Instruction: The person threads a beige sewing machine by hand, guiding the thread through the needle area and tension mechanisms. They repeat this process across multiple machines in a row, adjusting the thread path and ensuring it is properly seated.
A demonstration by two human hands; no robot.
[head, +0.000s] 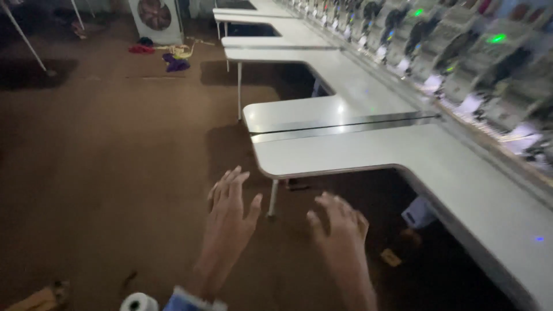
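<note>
Head view: your left hand (230,210) is extended forward, palm down, with all fingers spread wide and the thumb angled out to the side; it grips nothing and touches nothing. A pale blue cuff (190,300) shows at its wrist, and a white roll (138,302) sits at the bottom edge of the frame just beside that cuff; whether the roll is held or resting on something cannot be told. Your right hand (340,227) is also extended, fingers loosely parted and slightly curled downward, palm empty, with no contact on any surface. Both hands hover above the brown floor (115,173), close together but apart from each other. The nearest object is the white tabletop (368,150), whose rounded corner lies just ahead of and above the fingertips; one thin metal leg (272,198) descends from it between the two hands. The tabletop runs in stepped sections along a row of embroidery machines (472,63) on the right, several showing green indicator lights. A white fan unit (154,17) stands at the far end of the floor, with scraps of coloured cloth (173,57) near it. The picture is motion-blurred, so fine detail is limited.
</note>
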